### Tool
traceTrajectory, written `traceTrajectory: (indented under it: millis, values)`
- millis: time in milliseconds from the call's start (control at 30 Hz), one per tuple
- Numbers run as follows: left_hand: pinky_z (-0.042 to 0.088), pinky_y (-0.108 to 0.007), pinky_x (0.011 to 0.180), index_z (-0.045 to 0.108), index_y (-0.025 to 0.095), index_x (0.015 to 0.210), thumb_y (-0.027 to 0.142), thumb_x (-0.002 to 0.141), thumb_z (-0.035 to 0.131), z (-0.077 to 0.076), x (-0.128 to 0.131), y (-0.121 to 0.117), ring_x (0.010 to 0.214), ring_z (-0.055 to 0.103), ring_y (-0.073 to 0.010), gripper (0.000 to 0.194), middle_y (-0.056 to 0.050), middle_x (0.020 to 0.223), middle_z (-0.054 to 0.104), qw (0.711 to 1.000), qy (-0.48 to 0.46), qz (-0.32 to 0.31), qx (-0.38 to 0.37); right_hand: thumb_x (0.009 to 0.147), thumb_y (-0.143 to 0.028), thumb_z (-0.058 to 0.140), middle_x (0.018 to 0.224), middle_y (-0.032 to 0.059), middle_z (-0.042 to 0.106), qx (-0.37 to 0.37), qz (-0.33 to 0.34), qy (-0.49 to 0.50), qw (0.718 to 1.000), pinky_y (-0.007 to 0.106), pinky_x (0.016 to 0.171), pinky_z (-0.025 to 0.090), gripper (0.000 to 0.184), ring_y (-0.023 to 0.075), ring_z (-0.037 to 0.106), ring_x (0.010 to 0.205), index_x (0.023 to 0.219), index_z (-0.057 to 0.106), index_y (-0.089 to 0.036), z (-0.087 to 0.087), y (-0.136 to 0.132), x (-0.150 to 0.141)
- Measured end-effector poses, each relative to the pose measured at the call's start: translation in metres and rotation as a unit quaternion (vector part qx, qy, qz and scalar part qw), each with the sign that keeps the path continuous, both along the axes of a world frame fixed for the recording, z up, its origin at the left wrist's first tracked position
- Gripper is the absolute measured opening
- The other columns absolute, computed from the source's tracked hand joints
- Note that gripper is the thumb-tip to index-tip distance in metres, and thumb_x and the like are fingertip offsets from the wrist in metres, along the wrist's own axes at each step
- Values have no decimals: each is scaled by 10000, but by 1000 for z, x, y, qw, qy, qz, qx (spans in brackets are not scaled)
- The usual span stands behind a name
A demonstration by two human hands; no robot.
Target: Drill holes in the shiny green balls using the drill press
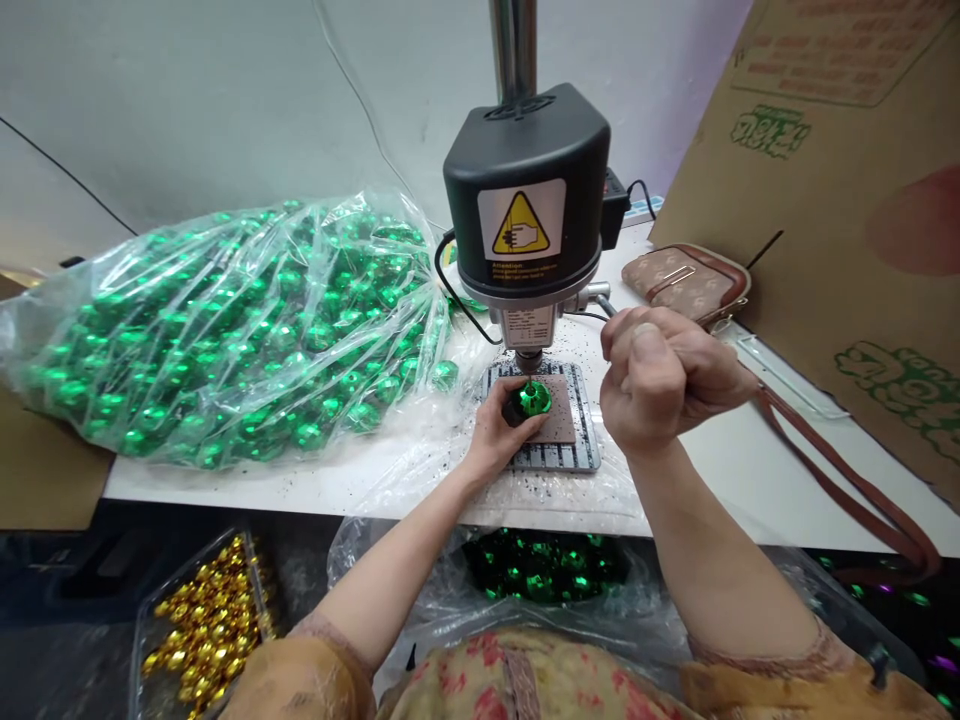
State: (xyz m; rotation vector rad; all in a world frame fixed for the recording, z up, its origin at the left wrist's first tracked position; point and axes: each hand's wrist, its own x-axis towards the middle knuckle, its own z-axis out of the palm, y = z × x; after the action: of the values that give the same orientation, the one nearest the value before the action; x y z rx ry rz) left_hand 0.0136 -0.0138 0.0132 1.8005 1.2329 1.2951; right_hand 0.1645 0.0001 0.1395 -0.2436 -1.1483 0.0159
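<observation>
My left hand [491, 430] pinches a shiny green faceted ball [535, 400] between thumb and fingers. The ball sits on a brownish pad [561, 425] over the slotted metal base [589, 458], right under the chuck [529, 360] of a small black bench drill press [469, 215]. Whether the drill bit is inside the ball is hard to see. To the right, my right hand [660, 375] is closed in a fist around the drill press lever [602, 297], most of which the fingers hide. Dark shavings lie scattered around the base.
A big clear bag of green balls [247, 330] covers the table's left. Below the table edge are an open bag of green balls [540, 575] and a tub of gold balls [214, 620]. A strapped purse [675, 278] and a cardboard box [847, 230] stand right.
</observation>
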Motion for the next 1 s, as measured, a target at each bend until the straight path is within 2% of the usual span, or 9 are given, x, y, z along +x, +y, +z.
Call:
traceTrajectory:
  millis: [333, 400, 467, 600, 733, 767, 833, 933, 1000]
  values:
    - [564, -381, 943, 628, 209, 1188, 264, 801, 855, -3, -1, 0, 1063, 713, -242, 452, -76, 1143, 740, 1000, -8, -1, 3, 882, -102, 576, 513, -77, 262, 18, 3, -16, 1000, 281, 467, 340, 481, 43, 265, 437, 608, 191, -198, -13, -1, 1]
    - [565, -385, 943, 628, 212, 1186, 272, 798, 861, -3, 0, 0, 1062, 714, -243, 456, -75, 1140, 739, 1000, -7, 2, 6, 891, -116, 589, 503, -75, 258, 9, -1, -7, 1000, 284, 467, 339, 504, 41, 263, 427, 600, 185, -194, -11, -2, -1]
    - [568, -387, 943, 630, 213, 1182, 271, 793, 866, -3, 0, 1, 1060, 715, -240, 459, -73, 1138, 740, 1000, -4, 5, 6, 914, -141, 598, 502, -71, 245, -17, 0, 19, 1000, 279, 459, 300, 519, 39, 255, 423, 585, 200, -190, -1, -3, -3]
    - [576, -380, 932, 633, 213, 1167, 255, 799, 854, -2, 1, 1, 1053, 717, -230, 431, -68, 1137, 737, 999, 12, 21, 21, 928, -169, 621, 490, -68, 265, -86, 42, 70, 993, 298, 452, 224, 494, 66, 296, 415, 573, 281, -211, 33, -3, -7]
    - [585, -362, 851, 619, 218, 1141, 326, 835, 819, 2, -3, -22, 988, 718, -222, 381, -58, 1064, 720, 990, 65, 69, 105, 920, -170, 652, 477, -71, 295, -142, 59, 60, 986, 328, 460, 234, 469, 92, 325, 412, 567, 353, -245, 57, -1, -4]
    - [585, -356, 829, 612, 217, 1150, 353, 850, 807, 2, -3, -34, 977, 716, -223, 383, -62, 1052, 716, 985, 83, 60, 137, 923, -191, 660, 477, -72, 297, -147, 66, 58, 985, 327, 462, 242, 476, 91, 321, 412, 566, 351, -249, 58, 0, -3]
    - [584, -353, 808, 597, 205, 1179, 421, 880, 779, 1, -4, -62, 973, 713, -227, 411, -84, 1052, 718, 970, 126, -10, 208, 922, -229, 681, 479, -77, 302, -140, 79, 60, 985, 321, 461, 246, 478, 88, 315, 412, 574, 353, -247, 58, 1, -2]
    - [584, -387, 843, 607, 180, 1179, 557, 902, 731, -4, -3, -101, 937, 706, -235, 484, -106, 1017, 733, 914, 225, -156, 301, 918, -245, 694, 480, -86, 317, -125, 92, 66, 986, 313, 462, 245, 461, 82, 314, 415, 592, 368, -243, 55, 2, -2]
    - [585, -416, 892, 620, 172, 1172, 630, 901, 700, -7, -6, -114, 945, 705, -247, 538, -107, 1008, 744, 881, 272, -200, 331, 926, -268, 688, 487, -88, 337, -132, 84, 70, 985, 307, 465, 254, 454, 79, 316, 420, 600, 373, -243, 53, 3, -2]
